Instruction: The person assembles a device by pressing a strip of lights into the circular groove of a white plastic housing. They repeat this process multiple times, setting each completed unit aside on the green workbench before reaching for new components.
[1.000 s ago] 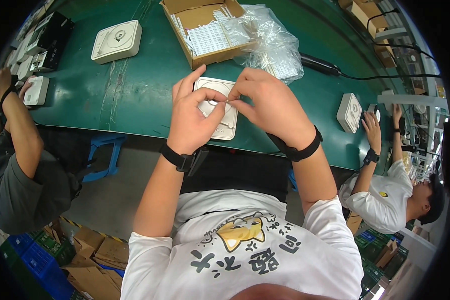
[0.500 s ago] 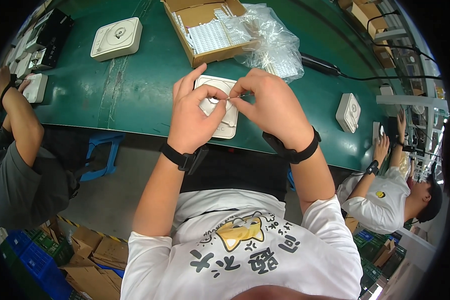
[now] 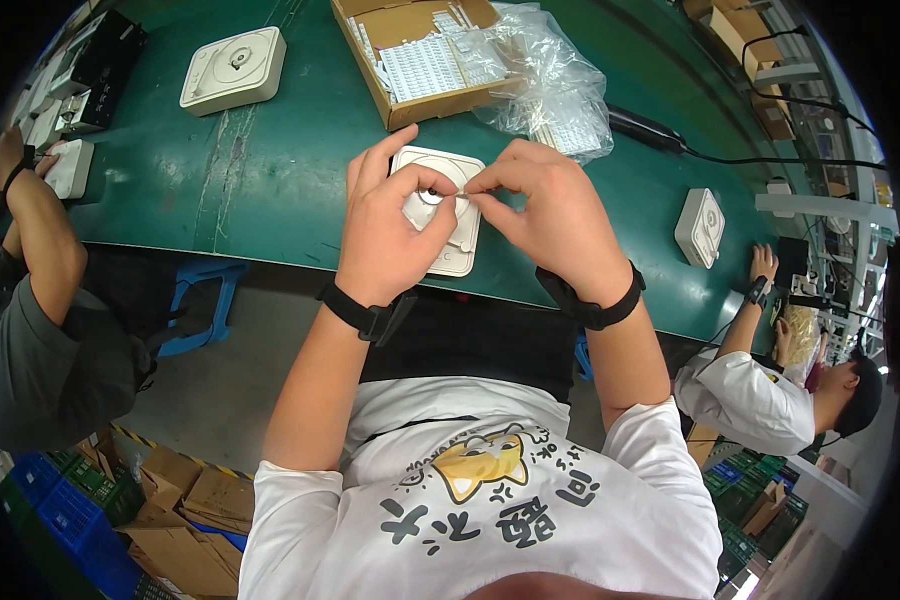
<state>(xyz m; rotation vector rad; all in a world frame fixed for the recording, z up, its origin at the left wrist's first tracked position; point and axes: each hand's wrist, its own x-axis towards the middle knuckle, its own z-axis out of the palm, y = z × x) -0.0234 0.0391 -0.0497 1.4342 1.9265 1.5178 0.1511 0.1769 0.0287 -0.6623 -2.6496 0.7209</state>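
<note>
A square off-white device [image 3: 457, 262] with a round recess in its top lies on the green table in front of me. Over it, my left hand [image 3: 385, 225] is closed in a thumb-and-forefinger pinch, its other fingers raised. My right hand [image 3: 565, 215] is pinched as well, its fingertips almost meeting the left ones. Something small and pale seems to sit between the two pinches, too small to name. Both hands cover the sides of the device; a ring-shaped part [image 3: 430, 196] at its centre shows between the left fingers.
Behind the device stands an open cardboard box [image 3: 440, 107] of small white pieces, overlapped by a clear plastic bag [image 3: 560, 75]. A black corded tool [image 3: 646, 128] lies beside it. Similar devices rest at far left [image 3: 232, 72] and right [image 3: 701, 228]. Other people work at both ends.
My right hand has shifted slightly to the right, its fingertips now a little apart from the left ones. The person at the right has moved their arms. My left hand keeps its pinch.
</note>
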